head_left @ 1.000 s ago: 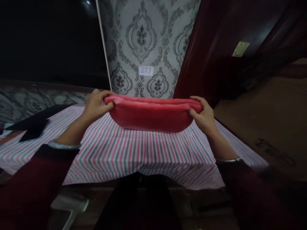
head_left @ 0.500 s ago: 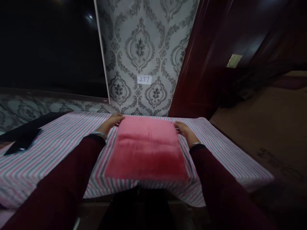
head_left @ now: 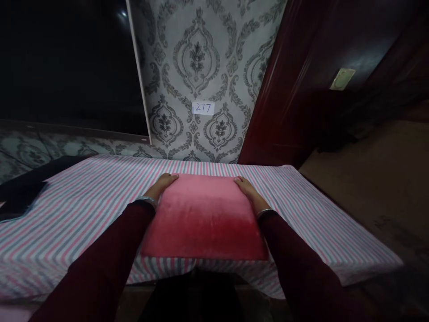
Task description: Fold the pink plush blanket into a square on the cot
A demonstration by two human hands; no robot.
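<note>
A plush pink towel (head_left: 209, 214), deepening to red toward me, lies as a flat rectangle near the front edge of the striped cloth (head_left: 103, 190). At its far left corner is my left hand (head_left: 165, 181), thumb on top and the other fingers at the side, partly hidden. My right hand (head_left: 246, 187) grips the far right corner in the same way, its fingertips mostly out of sight under the edge. The towel's near edge reaches the table's front edge.
A dark flat object (head_left: 23, 199) lies at the left end of the table. Behind stand a large black screen (head_left: 67, 67) and patterned wallpaper with a paper label (head_left: 203, 108) reading 277. A brown cardboard box (head_left: 375, 179) stands at the right.
Both hands have drawn the towel's far edge nearer to me and moved slightly inward at its corners. The crease across the towel has smoothed out. The view has shifted slightly.
</note>
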